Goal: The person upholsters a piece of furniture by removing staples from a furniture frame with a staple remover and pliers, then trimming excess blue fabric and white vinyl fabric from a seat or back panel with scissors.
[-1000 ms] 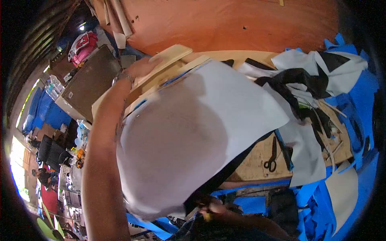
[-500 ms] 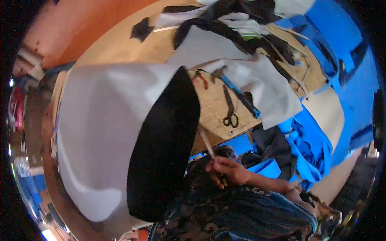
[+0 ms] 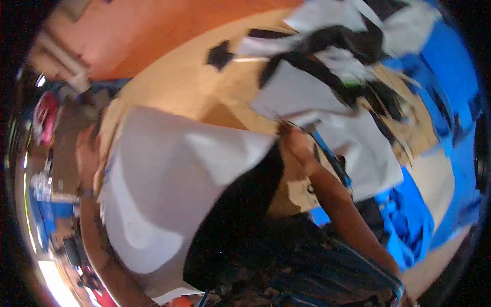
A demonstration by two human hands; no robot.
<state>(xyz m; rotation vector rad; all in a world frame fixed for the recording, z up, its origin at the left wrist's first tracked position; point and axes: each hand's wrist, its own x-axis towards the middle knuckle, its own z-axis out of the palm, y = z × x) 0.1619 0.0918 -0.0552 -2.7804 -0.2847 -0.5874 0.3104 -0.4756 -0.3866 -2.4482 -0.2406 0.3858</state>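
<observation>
A large white sheet [image 3: 158, 169] with a black underside [image 3: 235, 204] lies curled in front of me. My right hand [image 3: 298, 146] is at its far right corner, fingers bent and closed, slightly blurred. What is between those fingers is hidden. Beside it lies a hammer [image 3: 331, 156] with a blue and black handle, partly behind my forearm. A handle loop of the black scissors [image 3: 310, 189] shows past my wrist. My left hand [image 3: 88, 153] is at the left, by the table's edge, with its fingers apart and nothing seen in it.
White and black offcuts [image 3: 348, 38] are heaped on the far side of the wooden table [image 3: 189, 77]. Another white sheet [image 3: 371, 153] lies under the hammer. Blue material [image 3: 404, 220] hangs and piles at the right. An orange surface [image 3: 153, 36] is beyond the table.
My right hand has moved up from near my body to the sheet's corner; the thin pale strip it held is no longer visible. My left hand has come into view. The black underside shows less.
</observation>
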